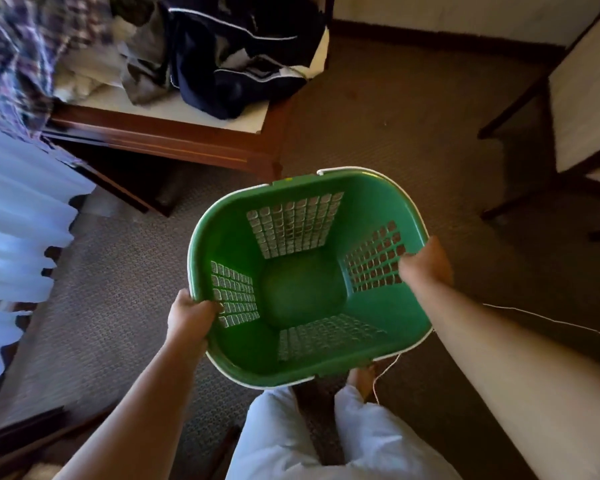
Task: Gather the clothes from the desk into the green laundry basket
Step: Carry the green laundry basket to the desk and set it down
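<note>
I hold the green laundry basket (371, 199) in front of me above the carpet, and nothing lies inside it. My left hand (189, 320) grips its left rim. My right hand (425, 263) grips its right rim. Beyond the basket stands the wooden desk (174, 140) with a pale top. A dark navy garment with white piping (236, 53) is heaped on the desk, next to a grey garment (142, 74) and pale cloth (80, 81) at its left.
White curtains (18, 216) hang at the left, with patterned purple fabric (14, 53) above them. A chair or table with dark legs (582, 109) stands at the right. A thin white cord (548, 320) trails over the brown carpet. My legs in light trousers show below.
</note>
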### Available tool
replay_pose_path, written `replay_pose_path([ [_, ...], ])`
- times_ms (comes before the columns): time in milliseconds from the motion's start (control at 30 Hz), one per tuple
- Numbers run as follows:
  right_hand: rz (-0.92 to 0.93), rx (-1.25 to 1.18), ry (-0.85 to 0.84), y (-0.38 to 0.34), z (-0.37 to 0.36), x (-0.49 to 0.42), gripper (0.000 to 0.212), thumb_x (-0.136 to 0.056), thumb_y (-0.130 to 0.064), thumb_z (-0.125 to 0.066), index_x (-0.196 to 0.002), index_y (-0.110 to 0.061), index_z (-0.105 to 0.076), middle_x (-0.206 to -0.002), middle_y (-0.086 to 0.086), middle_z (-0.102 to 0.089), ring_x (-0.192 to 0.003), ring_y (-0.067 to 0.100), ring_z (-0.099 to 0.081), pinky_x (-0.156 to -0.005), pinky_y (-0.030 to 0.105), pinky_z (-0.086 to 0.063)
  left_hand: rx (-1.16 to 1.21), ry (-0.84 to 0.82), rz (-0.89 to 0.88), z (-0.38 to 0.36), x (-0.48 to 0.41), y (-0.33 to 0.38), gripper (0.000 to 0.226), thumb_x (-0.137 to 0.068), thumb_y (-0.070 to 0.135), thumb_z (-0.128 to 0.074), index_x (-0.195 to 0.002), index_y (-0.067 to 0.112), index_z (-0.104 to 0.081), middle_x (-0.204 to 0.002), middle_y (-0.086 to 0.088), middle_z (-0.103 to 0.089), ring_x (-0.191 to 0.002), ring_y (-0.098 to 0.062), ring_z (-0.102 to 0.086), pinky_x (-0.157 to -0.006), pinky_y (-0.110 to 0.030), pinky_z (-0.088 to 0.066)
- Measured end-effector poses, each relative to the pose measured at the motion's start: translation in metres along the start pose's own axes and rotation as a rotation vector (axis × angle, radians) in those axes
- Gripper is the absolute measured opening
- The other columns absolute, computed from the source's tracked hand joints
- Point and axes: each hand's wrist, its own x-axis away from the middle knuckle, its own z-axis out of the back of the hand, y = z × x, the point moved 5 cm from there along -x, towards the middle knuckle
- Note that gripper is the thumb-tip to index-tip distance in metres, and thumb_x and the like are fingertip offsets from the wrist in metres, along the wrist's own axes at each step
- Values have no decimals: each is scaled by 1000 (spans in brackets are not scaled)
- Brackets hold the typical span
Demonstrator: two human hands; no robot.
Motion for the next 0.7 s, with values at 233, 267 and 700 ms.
replay_pose_path([
  [233, -321, -360, -95, 85, 51, -13, 58, -92, -18, -73, -141, -2, -46, -141, 21, -57, -125, 40, -59, -95, 44, -52, 148, -38, 55, -88, 69, 31, 44, -59, -6, -70, -99, 12, -60, -100, -22, -72, -83, -42, -74, -71, -60, -63],
  [267, -379, -473, -137, 93, 50, -11, 61, -89, -20, -77, -139, -4, -46, -139, 21, -58, -122, 40, -60, -95, 46, -55, 167, -45, 60, -100, 75, 36, 46, -59, -7, -69, -100, 11, -59, -100, -22, -72, -82, -42, -74, -70, -60, -63],
  [700, -564, -1133, -408, 64, 62, -88, 22, -90, 1, -54, -111, -6, -52, -106, 22, -55, -93, 37, -66, -62, 49, -54, 272, -165, 37, -219, 90, 113, 48, -81, 8, -70, -125, 11, -52, -115, -21, -67, -97, -36, -71, -78, -58, -62],
])
